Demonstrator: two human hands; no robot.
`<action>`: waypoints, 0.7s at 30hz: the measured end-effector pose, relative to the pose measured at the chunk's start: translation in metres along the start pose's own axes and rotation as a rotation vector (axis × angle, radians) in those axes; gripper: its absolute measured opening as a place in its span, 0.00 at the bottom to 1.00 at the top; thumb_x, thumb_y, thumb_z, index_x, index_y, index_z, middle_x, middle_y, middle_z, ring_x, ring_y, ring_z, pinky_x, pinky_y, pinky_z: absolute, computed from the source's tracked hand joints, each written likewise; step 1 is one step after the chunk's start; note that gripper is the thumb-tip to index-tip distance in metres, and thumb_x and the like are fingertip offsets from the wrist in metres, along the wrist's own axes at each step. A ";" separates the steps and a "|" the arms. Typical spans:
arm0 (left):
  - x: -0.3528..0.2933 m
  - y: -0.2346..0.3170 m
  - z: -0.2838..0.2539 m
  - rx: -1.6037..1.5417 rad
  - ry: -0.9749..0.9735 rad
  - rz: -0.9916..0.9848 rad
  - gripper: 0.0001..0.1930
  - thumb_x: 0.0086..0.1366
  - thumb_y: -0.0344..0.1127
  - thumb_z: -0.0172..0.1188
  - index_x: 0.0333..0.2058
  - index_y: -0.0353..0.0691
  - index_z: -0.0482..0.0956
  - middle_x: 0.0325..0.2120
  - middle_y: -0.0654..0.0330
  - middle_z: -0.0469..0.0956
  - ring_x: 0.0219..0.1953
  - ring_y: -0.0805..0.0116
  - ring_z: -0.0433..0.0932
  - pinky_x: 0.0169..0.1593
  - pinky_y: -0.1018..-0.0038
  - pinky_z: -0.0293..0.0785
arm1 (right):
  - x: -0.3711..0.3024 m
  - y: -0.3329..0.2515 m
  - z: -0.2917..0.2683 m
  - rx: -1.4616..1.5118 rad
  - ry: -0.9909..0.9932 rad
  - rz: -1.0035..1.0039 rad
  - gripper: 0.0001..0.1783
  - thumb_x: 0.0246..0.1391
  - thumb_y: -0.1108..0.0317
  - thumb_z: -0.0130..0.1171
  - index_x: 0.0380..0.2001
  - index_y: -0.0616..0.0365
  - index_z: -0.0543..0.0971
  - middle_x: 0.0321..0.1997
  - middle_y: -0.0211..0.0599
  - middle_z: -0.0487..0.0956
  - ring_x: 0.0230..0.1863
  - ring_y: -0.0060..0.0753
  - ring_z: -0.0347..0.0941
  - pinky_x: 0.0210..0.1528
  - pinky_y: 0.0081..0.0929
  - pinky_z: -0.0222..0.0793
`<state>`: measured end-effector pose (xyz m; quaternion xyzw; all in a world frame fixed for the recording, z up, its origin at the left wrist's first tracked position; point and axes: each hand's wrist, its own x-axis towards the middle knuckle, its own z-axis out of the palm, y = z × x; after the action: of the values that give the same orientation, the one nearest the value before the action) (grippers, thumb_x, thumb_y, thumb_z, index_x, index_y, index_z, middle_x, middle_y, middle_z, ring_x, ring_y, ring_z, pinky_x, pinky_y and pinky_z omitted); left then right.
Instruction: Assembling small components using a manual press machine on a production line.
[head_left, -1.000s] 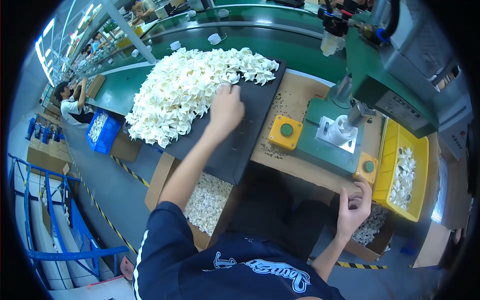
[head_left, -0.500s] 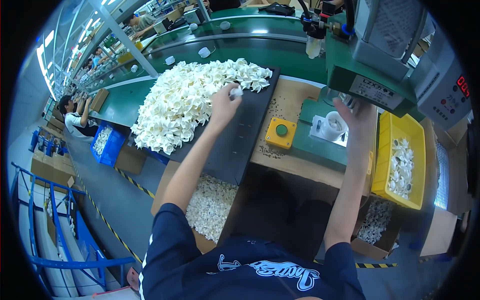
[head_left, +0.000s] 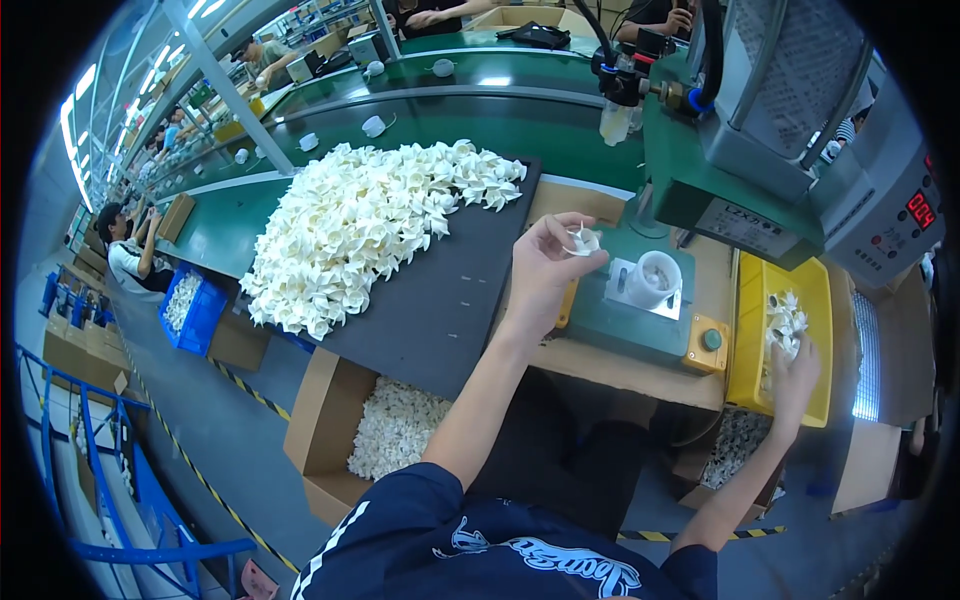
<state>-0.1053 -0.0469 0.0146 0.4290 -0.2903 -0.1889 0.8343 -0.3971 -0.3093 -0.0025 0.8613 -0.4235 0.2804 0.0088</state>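
My left hand (head_left: pixel 545 265) pinches a white flower-shaped part (head_left: pixel 583 240) between thumb and fingers, just left of a round white holder (head_left: pixel 653 279). This holder stands on a metal plate on the green base of a press (head_left: pixel 720 190). Down at the yellow bin (head_left: pixel 748 340) on the right, my right hand (head_left: pixel 796 372) has its fingers curled round a white flower-shaped part at the edge of the parts lying inside. To the left, a large heap of white flower-shaped parts (head_left: pixel 350 235) lies on a black board (head_left: pixel 440 330).
A yellow button box (head_left: pixel 707 343) sits at the press base's front right. Cartons of small white pieces (head_left: pixel 395 430) and greyish pieces (head_left: pixel 735 450) stand below. Beyond the board runs a green conveyor (head_left: pixel 450 120) with small white items. A blue bin (head_left: pixel 190 310) and co-workers are farther left.
My left hand has moved right from the heap to beside the holder. My right hand has left the press and come down into the yellow bin. The view has shifted slightly.
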 end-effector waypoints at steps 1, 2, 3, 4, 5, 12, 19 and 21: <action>0.001 0.001 0.004 0.030 0.008 0.003 0.11 0.54 0.20 0.67 0.32 0.37 0.73 0.48 0.51 0.75 0.44 0.67 0.79 0.49 0.74 0.75 | -0.002 -0.004 -0.001 0.002 0.000 0.000 0.19 0.55 0.66 0.61 0.47 0.67 0.75 0.50 0.54 0.76 0.52 0.53 0.72 0.55 0.39 0.65; 0.003 0.001 0.008 0.061 0.017 0.006 0.11 0.54 0.21 0.67 0.33 0.36 0.74 0.48 0.51 0.75 0.42 0.69 0.79 0.50 0.74 0.75 | -0.005 -0.010 -0.001 0.025 -0.025 0.061 0.20 0.56 0.64 0.60 0.49 0.64 0.75 0.51 0.52 0.76 0.53 0.53 0.71 0.56 0.40 0.65; 0.003 0.000 0.013 0.063 0.019 0.006 0.11 0.54 0.21 0.67 0.33 0.36 0.74 0.48 0.51 0.75 0.42 0.69 0.79 0.50 0.74 0.75 | -0.008 -0.018 -0.004 0.048 -0.053 0.121 0.21 0.56 0.61 0.59 0.50 0.61 0.74 0.51 0.50 0.76 0.54 0.53 0.71 0.57 0.41 0.65; 0.004 -0.003 0.021 0.210 0.031 0.068 0.11 0.55 0.22 0.66 0.35 0.35 0.75 0.47 0.52 0.76 0.40 0.70 0.79 0.50 0.74 0.74 | -0.010 -0.023 -0.006 0.071 -0.081 0.181 0.22 0.57 0.59 0.59 0.52 0.58 0.74 0.52 0.48 0.75 0.55 0.52 0.70 0.58 0.42 0.64; 0.005 -0.006 0.029 0.356 0.040 0.130 0.11 0.56 0.24 0.66 0.38 0.34 0.76 0.46 0.53 0.76 0.38 0.71 0.79 0.51 0.73 0.74 | -0.010 -0.027 -0.009 0.072 -0.082 0.182 0.22 0.57 0.59 0.59 0.52 0.58 0.74 0.52 0.48 0.75 0.55 0.52 0.70 0.58 0.42 0.64; -0.011 -0.028 0.049 0.665 -0.155 0.080 0.14 0.62 0.30 0.62 0.47 0.35 0.78 0.44 0.52 0.79 0.42 0.64 0.79 0.56 0.66 0.70 | -0.012 -0.028 -0.006 0.116 -0.135 0.218 0.23 0.56 0.58 0.59 0.52 0.58 0.74 0.54 0.47 0.76 0.56 0.50 0.71 0.57 0.40 0.65; -0.011 -0.042 0.057 0.983 -0.171 0.499 0.10 0.60 0.28 0.59 0.41 0.38 0.80 0.47 0.50 0.77 0.56 0.47 0.70 0.61 0.55 0.63 | -0.013 -0.027 -0.010 0.255 -0.094 0.247 0.19 0.55 0.61 0.60 0.46 0.63 0.78 0.43 0.50 0.81 0.45 0.48 0.78 0.49 0.36 0.70; -0.010 -0.044 0.050 1.171 -0.163 0.568 0.11 0.64 0.32 0.55 0.43 0.37 0.80 0.51 0.49 0.76 0.57 0.42 0.68 0.63 0.53 0.60 | -0.009 -0.035 -0.009 0.194 -0.013 0.163 0.19 0.52 0.61 0.62 0.45 0.60 0.79 0.43 0.51 0.80 0.46 0.51 0.76 0.50 0.38 0.69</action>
<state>-0.1483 -0.0959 -0.0019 0.7033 -0.5093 0.1963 0.4555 -0.3806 -0.2780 0.0085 0.8227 -0.4631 0.3141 -0.1002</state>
